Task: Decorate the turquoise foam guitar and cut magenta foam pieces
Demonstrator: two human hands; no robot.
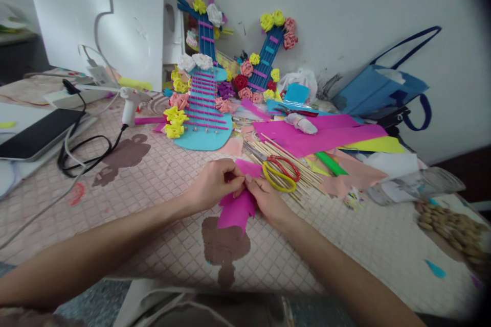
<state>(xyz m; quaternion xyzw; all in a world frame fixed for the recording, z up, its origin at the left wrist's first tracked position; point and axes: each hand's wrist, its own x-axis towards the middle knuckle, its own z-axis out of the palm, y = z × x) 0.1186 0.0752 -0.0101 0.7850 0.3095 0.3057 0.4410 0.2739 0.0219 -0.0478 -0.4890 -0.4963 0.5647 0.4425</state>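
My left hand (218, 184) and my right hand (266, 196) meet at the middle of the table, fingertips pinched together over a piece of magenta paper (236, 212). The paper has a jagged lower edge and hangs between and below my hands, with part of it showing above them. Whatever small part lies between the fingertips is hidden. Just right of my right hand rest yellow-handled scissors (279, 178) and red-handled scissors (286, 164), on a spread of thin wooden sticks (307, 176). Beyond my hands stands a blue guitar-shaped craft (203, 135) with paper flowers and magenta strips.
A white glue gun (130, 104) stands at the left, near a black cable and a tablet (40, 133). Large magenta sheets (330, 135) lie at the back right, before a blue bag (379, 89). A clear container (418, 186) and peanuts (452, 227) are at the far right.
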